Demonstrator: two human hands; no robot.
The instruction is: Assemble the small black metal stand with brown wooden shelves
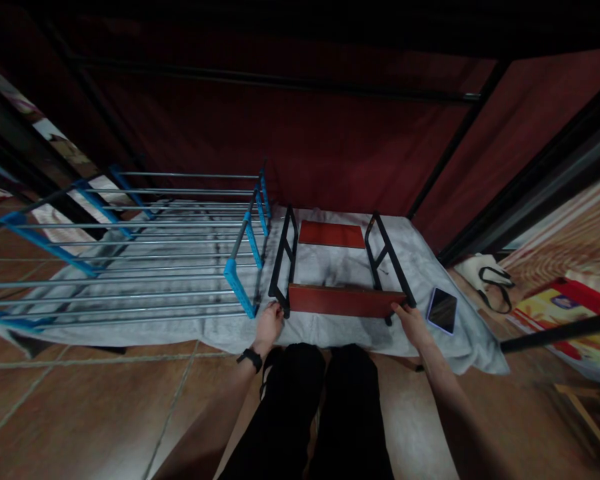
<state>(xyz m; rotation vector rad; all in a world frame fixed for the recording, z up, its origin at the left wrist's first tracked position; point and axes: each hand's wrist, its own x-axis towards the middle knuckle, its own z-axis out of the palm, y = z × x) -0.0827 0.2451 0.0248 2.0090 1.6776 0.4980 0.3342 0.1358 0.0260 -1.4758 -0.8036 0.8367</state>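
Both hands reach forward to a small rack with black metal end frames and dark red boards [344, 300], which rests on a pale grey cloth [330, 267] spread over the tiled floor. Left hand [269, 325], with a dark watch on its wrist, closes its fingers about the lower corner of the left end frame [283, 260]; right hand [411, 321] grips the foot of the right end frame [387, 257], so the piece is held at both ends and kept level and square. Its near red board faces the person, while a second red board [331, 234] lies farther back between the two frames. Just beside the right hand a phone [442, 310] lies flat on the cloth, apart from the rack. To the left, on the same cloth, stands a longer rack of silver rods with blue end pieces [245, 257], close to the black frame but seemingly not touching it. A white bag with a dark strap [485, 273] sits off to the right on the floor.
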